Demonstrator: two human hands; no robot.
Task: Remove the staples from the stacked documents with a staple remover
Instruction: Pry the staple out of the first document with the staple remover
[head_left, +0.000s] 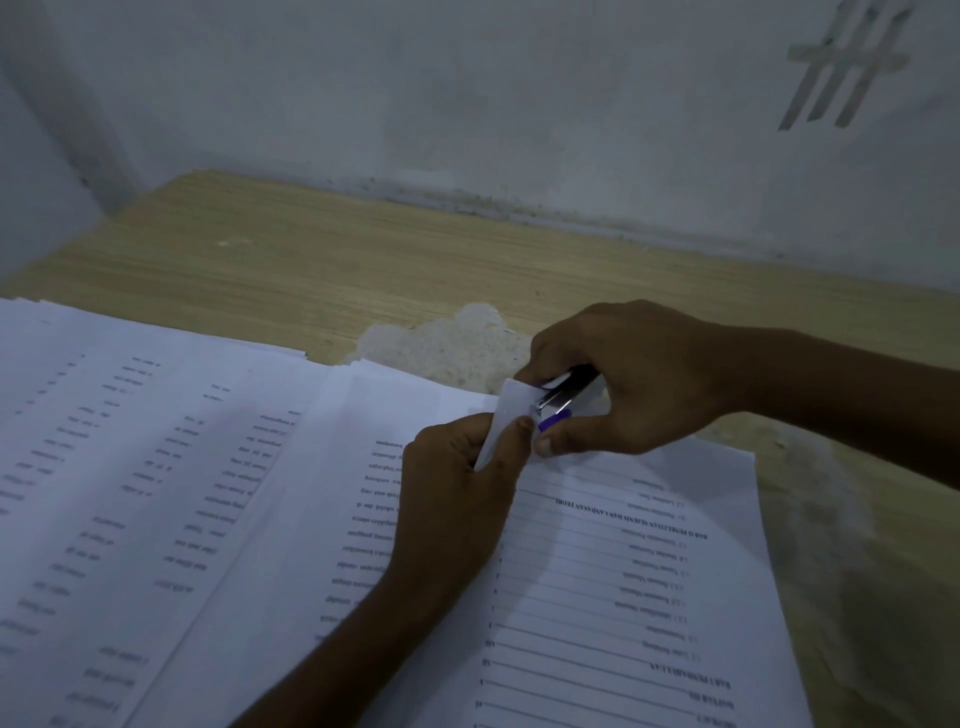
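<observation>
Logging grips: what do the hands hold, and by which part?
The left hand pinches the lifted document corner; the right hand grips the staple remover around its body, tip at that corner.

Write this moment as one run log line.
left hand: pinches lifted paper corner | right hand: grips staple remover, tip at that corner
</observation>
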